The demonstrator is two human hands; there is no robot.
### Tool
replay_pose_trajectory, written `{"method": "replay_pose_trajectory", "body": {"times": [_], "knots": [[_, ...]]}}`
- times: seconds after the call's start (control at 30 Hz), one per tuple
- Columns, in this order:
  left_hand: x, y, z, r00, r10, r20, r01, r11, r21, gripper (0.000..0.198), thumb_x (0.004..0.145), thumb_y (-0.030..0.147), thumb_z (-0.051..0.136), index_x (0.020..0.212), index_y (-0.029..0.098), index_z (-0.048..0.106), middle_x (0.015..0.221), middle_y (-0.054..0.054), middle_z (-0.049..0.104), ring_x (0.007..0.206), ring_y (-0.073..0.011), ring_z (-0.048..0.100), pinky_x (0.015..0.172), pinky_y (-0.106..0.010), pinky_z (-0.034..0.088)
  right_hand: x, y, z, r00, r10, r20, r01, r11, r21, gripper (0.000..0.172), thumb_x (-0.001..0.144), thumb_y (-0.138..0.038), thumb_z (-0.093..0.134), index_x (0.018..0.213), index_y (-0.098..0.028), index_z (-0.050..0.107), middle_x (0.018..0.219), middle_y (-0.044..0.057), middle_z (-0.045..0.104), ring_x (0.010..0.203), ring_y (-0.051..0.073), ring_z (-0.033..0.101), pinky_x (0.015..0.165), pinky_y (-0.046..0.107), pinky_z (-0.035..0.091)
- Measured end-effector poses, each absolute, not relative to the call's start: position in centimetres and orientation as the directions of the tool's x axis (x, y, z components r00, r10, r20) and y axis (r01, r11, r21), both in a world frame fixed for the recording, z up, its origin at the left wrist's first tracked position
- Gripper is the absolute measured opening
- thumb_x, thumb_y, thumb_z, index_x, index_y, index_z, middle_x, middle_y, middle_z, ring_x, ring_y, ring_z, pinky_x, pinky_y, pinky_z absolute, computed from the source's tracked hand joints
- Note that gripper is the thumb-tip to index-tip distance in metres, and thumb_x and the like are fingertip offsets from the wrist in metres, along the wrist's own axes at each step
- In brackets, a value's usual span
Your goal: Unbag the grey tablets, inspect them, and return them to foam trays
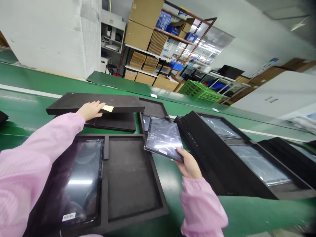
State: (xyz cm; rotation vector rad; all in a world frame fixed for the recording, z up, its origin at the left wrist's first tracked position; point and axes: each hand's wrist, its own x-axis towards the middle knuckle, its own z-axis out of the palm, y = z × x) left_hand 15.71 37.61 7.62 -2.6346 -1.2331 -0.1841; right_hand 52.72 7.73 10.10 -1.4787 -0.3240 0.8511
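- L hand [90, 110]: part-curled, fingers over the top near edge of a long flat black foam slab [120, 101], thumb lower on its front face; small pale-yellow sticker [108, 108] just beside the fingertips.
- Under that hand: a 2nd black foam piece [116, 122], below the slab w/ a dark gap showing btwn; can't tell if they touch farther back.
- R hand [190, 164]: part-closed, pinching the near R corner of a flat dark screen panel in clear plastic film [163, 135]; thumb on top, other fingers mostly hidden underneath.
- Panel's position: up & left of R hand, tilted, its far end overlapping a black foam tray [153, 107] w/ another dark panel [146, 121] partly showing.
- Btwn both hands, nearer the body: black foam tray w/ two rectangular recesses [105, 171]. Its L recess, below L hand, has a large glossy dark panel [84, 164] w/ white label [69, 217].
- R of R hand: black foam stack [217, 158], film-covered panels [259, 163] on top.
- Under it all: green work surface [170, 174].
- Well beyond R hand: bright-green plastic crate [199, 90].
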Motion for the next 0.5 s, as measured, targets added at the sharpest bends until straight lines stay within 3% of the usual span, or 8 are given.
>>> {"method": "replay_pose_trajectory", "body": {"times": [0.07, 0.17, 0.27, 0.5], "knots": [[15.2, 38.2, 8.9, 0.594, 0.757, 0.271, 0.802, -0.583, -0.129, 0.059, 0.099, 0.038, 0.043, 0.152, 0.015, 0.032, 0.150, -0.020, 0.046, 0.133, -0.0337, 0.051, 0.103, -0.044, 0.046, 52.5, 11.4, 10.2, 0.635, 0.717, -0.289, -0.277, -0.138, -0.951, 0.017, 0.066, -0.020, 0.078, 0.074, -0.017, 0.062, 0.061, -0.003, 0.065, 0.050, 0.012, 0.059, 0.043, 0.020, 0.047], [14.4, 38.5, 10.0, 0.531, 0.764, 0.367, 0.831, -0.553, -0.051, 0.059, 0.098, 0.039, 0.046, 0.151, 0.016, 0.036, 0.151, -0.016, 0.047, 0.134, -0.0318, 0.051, 0.105, -0.043, 0.045, 50.9, 17.5, 9.7, 0.535, 0.799, -0.276, -0.238, -0.170, -0.956, 0.008, 0.081, -0.020, 0.071, 0.084, -0.015, 0.064, 0.070, -0.001, 0.067, 0.059, 0.011, 0.062, 0.053, 0.022, 0.052], [14.0, 37.9, 9.9, 0.507, 0.750, 0.424, 0.822, -0.569, 0.024, 0.057, 0.094, 0.036, 0.052, 0.147, 0.016, 0.043, 0.148, -0.015, 0.051, 0.134, -0.0312, 0.052, 0.109, -0.043, 0.044, 48.0, 23.3, 8.2, 0.415, 0.865, -0.283, -0.176, -0.228, -0.957, 0.017, 0.095, -0.029, 0.061, 0.101, -0.012, 0.064, 0.088, 0.002, 0.067, 0.072, 0.012, 0.065, 0.065, 0.027, 0.057], [14.5, 36.9, 8.4, 0.573, 0.713, 0.403, 0.791, -0.610, -0.046, 0.056, 0.093, 0.031, 0.054, 0.145, 0.011, 0.047, 0.147, -0.022, 0.050, 0.133, -0.0355, 0.052, 0.110, -0.047, 0.041, 43.1, 30.0, 4.2, 0.209, 0.938, -0.278, 0.179, -0.316, -0.932, 0.032, 0.098, -0.036, 0.059, 0.121, -0.014, 0.059, 0.113, 0.008, 0.064, 0.093, 0.018, 0.066, 0.079, 0.036, 0.059]]}}
